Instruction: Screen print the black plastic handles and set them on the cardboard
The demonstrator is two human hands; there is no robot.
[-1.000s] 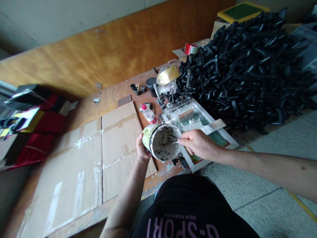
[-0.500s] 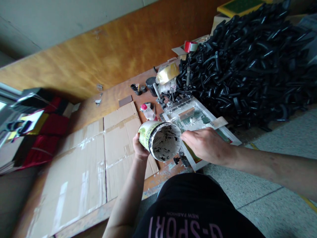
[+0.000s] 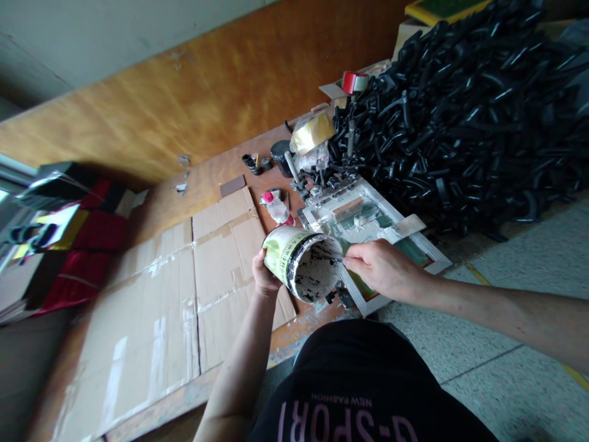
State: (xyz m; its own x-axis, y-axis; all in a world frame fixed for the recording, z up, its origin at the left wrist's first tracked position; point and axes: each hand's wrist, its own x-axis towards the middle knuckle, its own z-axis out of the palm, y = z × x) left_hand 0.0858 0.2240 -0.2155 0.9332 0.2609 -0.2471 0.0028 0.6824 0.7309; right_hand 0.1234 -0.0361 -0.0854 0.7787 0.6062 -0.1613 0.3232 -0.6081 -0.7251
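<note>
My left hand is wrapped round the side and base of a tub with a white and green label. The tub lies tilted, its mouth turned toward me and to the right; white and black smears coat the inside. At the rim, my right hand pinches a thin dark stick-like tool that reaches into the mouth; its far end is hard to make out. Below and beyond that hand lies a screen-printing frame with a pale border and white smears on its green mesh.
Flattened cardboard covers the table's left part. A red-capped bottle, a black pot and a wrapped yellow block stand behind the tub. A large heap of black plastic parts rises at the right.
The tub has shifted slightly right and down, and its mouth has turned further to the right. My right hand has moved a little right, with the thin tool now showing at the rim.
</note>
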